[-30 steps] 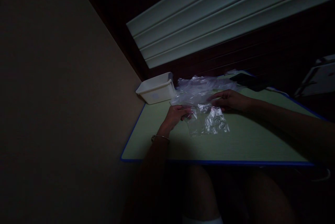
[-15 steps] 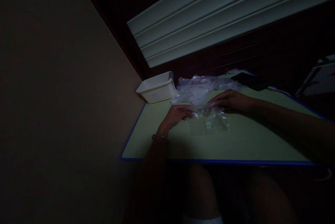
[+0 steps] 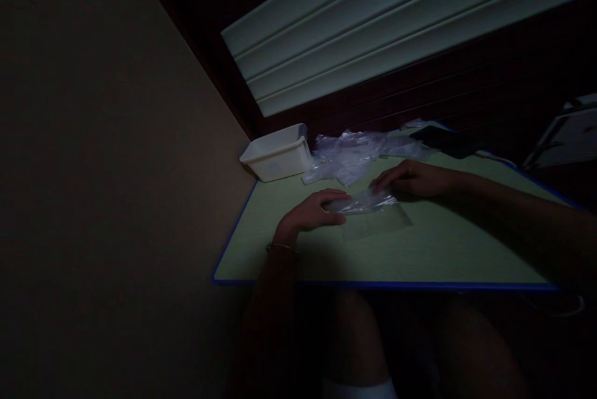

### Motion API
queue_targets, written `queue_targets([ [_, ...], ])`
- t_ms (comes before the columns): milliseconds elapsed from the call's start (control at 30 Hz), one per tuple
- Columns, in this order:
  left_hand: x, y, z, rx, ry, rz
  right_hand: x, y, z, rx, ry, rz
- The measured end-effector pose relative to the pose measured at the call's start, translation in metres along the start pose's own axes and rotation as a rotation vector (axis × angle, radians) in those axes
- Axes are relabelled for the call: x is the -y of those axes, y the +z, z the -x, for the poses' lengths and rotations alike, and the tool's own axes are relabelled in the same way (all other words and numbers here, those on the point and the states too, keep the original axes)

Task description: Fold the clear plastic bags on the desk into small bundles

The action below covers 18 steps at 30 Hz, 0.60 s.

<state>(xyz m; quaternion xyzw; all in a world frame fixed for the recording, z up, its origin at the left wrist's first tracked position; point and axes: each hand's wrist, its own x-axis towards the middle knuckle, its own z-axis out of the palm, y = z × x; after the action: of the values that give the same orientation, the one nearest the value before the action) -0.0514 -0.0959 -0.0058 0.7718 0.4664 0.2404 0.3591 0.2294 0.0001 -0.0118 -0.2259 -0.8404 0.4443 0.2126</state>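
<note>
A clear plastic bag [image 3: 377, 223] lies on the pale green tabletop, its far part folded over in a shiny, crinkled band. At the left end of that fold is my left hand [image 3: 313, 210], a bracelet at its wrist. Its thumb and fingers are apart around the bag's edge. My right hand [image 3: 410, 178] reaches in from the right, with its fingertips on the far right corner of the fold. The fingers bend down onto the plastic there, and the thumb is mostly hidden. Beyond both hands spreads a loose pile of clear plastic bags [image 3: 347, 153].
A white plastic bin [image 3: 280, 160] stands at the table's far left corner, by the wall. Something dark and flat [image 3: 443, 140] lies at the far right. The table [image 3: 289, 265] has a blue edge. My knees are below its near side. The room is dim.
The bag's raised, crumpled part has come down into a flatter folded band. My left thumb and fingers have spread apart. My right hand has stayed near the same corner.
</note>
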Motion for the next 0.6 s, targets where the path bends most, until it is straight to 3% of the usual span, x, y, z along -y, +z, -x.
queue_targets([
  [167,-0.004,0.003,-0.001,0.003,0.004,0.038,0.0,0.001,-0.001,-0.021,0.041,0.031],
  [367,0.008,0.011,-0.008,-0.122,0.008,-0.014,0.007,0.008,0.0,-0.12,0.002,0.251],
  [600,0.01,0.015,-0.009,-0.118,0.04,-0.084,-0.001,0.012,-0.003,-0.037,-0.237,0.494],
])
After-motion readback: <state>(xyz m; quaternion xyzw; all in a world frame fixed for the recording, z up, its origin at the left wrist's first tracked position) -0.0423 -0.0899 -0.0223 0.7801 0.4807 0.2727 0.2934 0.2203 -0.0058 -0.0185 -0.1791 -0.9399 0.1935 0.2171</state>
